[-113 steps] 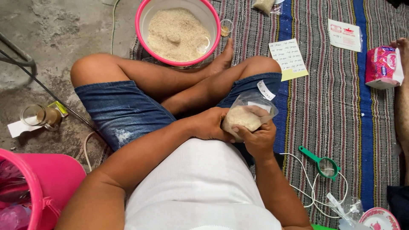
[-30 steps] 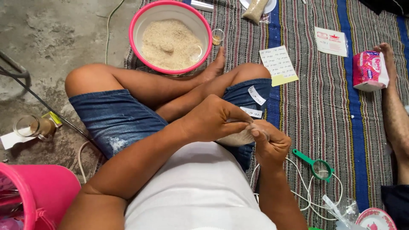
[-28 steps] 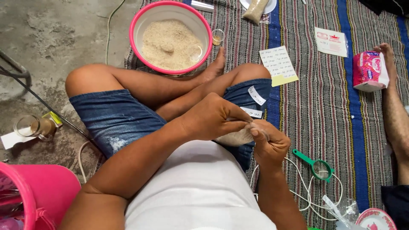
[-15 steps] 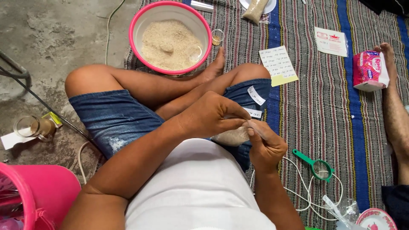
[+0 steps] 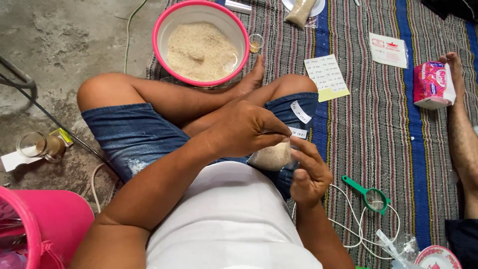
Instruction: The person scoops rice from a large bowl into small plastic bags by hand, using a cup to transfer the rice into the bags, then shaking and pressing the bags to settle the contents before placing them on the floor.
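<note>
I sit cross-legged and hold a small clear plastic bag of pale grain (image 5: 273, 157) over my lap. My left hand (image 5: 244, 128) grips the bag's gathered top from above, fingers closed around it. My right hand (image 5: 309, 172) is just to the right of the bag, its fingers pinching near the bag's neck. In front of my legs stands a pink bowl (image 5: 164, 26) filled with the same pale grain. White paper labels (image 5: 299, 112) lie on my right thigh.
A handwritten note sheet (image 5: 326, 77), a pink tissue box (image 5: 431, 84) and another person's leg (image 5: 463, 139) lie on the striped mat to the right. A green strainer (image 5: 371, 195) and white cord lie near my right elbow. A pink bucket (image 5: 45, 224) and a glass (image 5: 37, 146) stand left.
The bag was held open in both hands; now its top is gathered under my left hand. My right hand has shifted slightly down and right beside the neck.
</note>
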